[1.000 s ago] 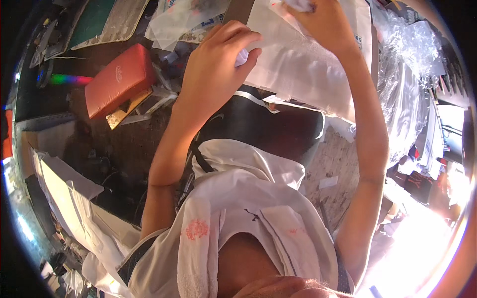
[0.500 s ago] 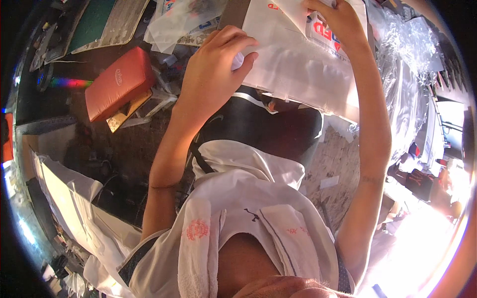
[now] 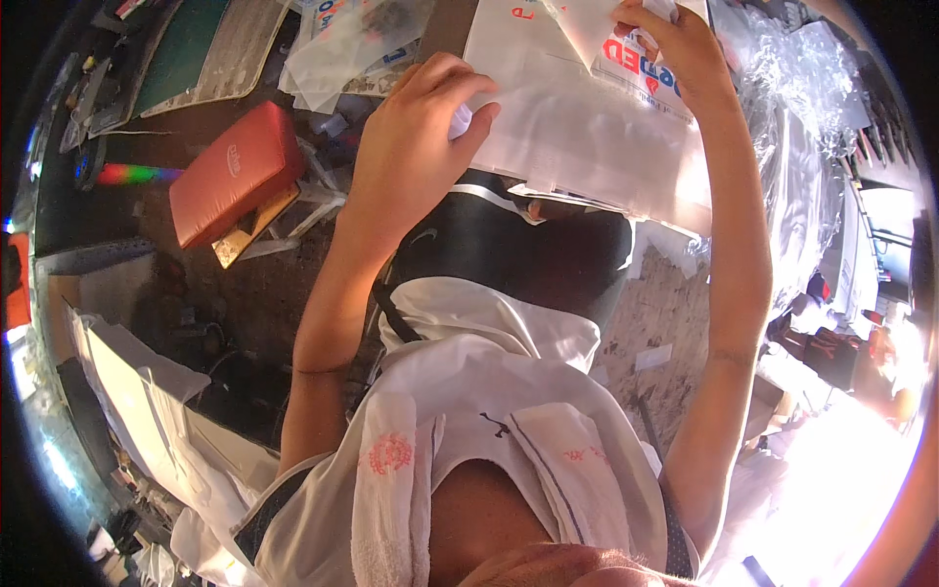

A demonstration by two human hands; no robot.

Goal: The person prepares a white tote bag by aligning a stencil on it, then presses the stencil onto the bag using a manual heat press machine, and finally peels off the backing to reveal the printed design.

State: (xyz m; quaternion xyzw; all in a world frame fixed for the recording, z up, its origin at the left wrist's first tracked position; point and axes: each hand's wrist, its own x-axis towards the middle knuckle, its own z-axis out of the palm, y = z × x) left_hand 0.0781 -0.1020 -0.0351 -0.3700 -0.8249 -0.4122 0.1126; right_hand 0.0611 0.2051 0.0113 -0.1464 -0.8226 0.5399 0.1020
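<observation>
A stack of flat whitish plastic sheets (image 3: 577, 127) with red and blue print lies across my lap at the top. My left hand (image 3: 419, 137) curls above its left edge, around a small white wad (image 3: 461, 121) that looks like crumpled paper or cloth. At the top right, my right hand (image 3: 685, 54) is closed over the printed part of the sheets. Between its fingers shows a bit of white material (image 3: 661, 10), whose kind I cannot make out. A lifted or folded sheet corner (image 3: 584, 39) comes to a point just left of this hand.
A red padded block (image 3: 238, 174) rests on a yellow piece (image 3: 256, 230) to the left. Loose clear bags (image 3: 352, 44) and a green-and-wood board (image 3: 201, 59) lie at upper left. Crumpled clear plastic wrap (image 3: 797, 127) is heaped on the right. Torn cardboard (image 3: 147, 391) stands at lower left.
My right hand has shifted slightly right and down, and more of the coloured print beside it shows. My left hand has barely moved and keeps its curl around the wad.
</observation>
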